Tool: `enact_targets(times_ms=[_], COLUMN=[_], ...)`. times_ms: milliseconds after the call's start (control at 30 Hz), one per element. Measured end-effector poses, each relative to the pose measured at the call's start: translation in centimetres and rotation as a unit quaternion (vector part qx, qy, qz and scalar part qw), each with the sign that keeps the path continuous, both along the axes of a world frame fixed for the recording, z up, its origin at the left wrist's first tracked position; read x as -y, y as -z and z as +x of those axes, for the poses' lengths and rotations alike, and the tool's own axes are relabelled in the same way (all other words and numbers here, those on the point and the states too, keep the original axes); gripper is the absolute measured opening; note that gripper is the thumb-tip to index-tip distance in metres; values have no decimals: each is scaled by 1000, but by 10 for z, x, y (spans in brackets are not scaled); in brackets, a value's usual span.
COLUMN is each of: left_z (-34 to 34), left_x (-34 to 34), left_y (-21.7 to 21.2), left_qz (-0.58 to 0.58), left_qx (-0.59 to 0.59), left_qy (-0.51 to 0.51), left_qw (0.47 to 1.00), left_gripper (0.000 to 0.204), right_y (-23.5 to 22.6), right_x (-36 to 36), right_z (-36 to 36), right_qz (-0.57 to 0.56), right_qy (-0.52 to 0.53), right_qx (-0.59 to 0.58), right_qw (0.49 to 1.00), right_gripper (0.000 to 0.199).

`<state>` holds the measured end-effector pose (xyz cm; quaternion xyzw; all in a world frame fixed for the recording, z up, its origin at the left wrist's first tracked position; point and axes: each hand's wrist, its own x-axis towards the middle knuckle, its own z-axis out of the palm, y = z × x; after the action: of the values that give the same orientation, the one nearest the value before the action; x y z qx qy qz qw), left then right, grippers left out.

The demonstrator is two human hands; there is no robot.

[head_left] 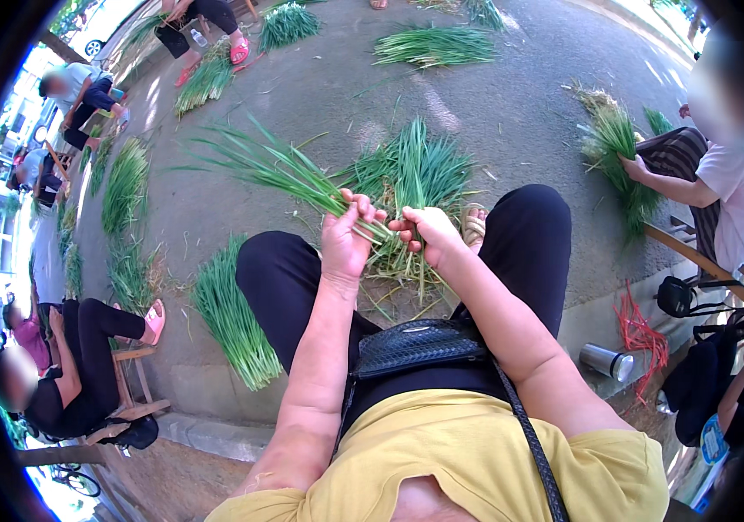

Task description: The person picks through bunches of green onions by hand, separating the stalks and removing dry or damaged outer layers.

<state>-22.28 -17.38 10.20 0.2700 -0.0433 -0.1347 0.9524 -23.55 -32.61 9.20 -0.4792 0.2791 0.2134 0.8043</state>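
Observation:
My left hand (pixel 348 239) is closed round a bunch of green chives (pixel 281 165). Their long leaves fan out to the upper left, and the pale stalk ends point toward my right hand (pixel 430 235). That hand is right beside the stalk ends with its fingers curled in a pinch; what is between them is too small to make out. Beyond and below both hands, a loose pile of chives (pixel 424 170) lies on the ground between my feet, with dry yellowish bits around its near end. A neater bundle of chives (pixel 231 313) rests left of my left knee.
A small black bag (pixel 420 346) sits on my lap. To the right are a steel flask (pixel 607 362), red ties (pixel 640 339) and a seated person holding chives (pixel 620 139). Other people sit along the left, near chive heaps (pixel 125 187). Another heap (pixel 437 46) lies ahead.

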Motion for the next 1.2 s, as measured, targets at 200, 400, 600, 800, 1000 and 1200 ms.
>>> enact_targets(times_ms=[200, 400, 600, 800, 1000, 1200], left_z=[1, -4, -11, -18, -19, -18], left_x=[-10, -7, 0, 16, 15, 17], left_y=[-1, 1, 6, -4, -2, 3], left_qz=[14, 71, 125, 228, 274, 251], left_qx=[-51, -81, -50, -61, -50, -34], left_qy=[-1, 25, 82, 108, 169, 115], left_qw=[999, 994, 988, 966, 945, 960], left_gripper=[14, 22, 28, 30, 25, 19], right_y=[-6, -16, -34, -30, -31, -32], right_x=[13, 24, 21, 22, 19, 10], right_z=[12, 12, 9, 10, 10, 5], right_qz=[198, 262, 266, 260, 219, 152], right_qy=[120, 144, 112, 76, 61, 27], right_qx=[52, 104, 170, 219, 224, 237], right_qw=[971, 948, 942, 937, 948, 959], right_gripper=[23, 26, 31, 34, 37, 38])
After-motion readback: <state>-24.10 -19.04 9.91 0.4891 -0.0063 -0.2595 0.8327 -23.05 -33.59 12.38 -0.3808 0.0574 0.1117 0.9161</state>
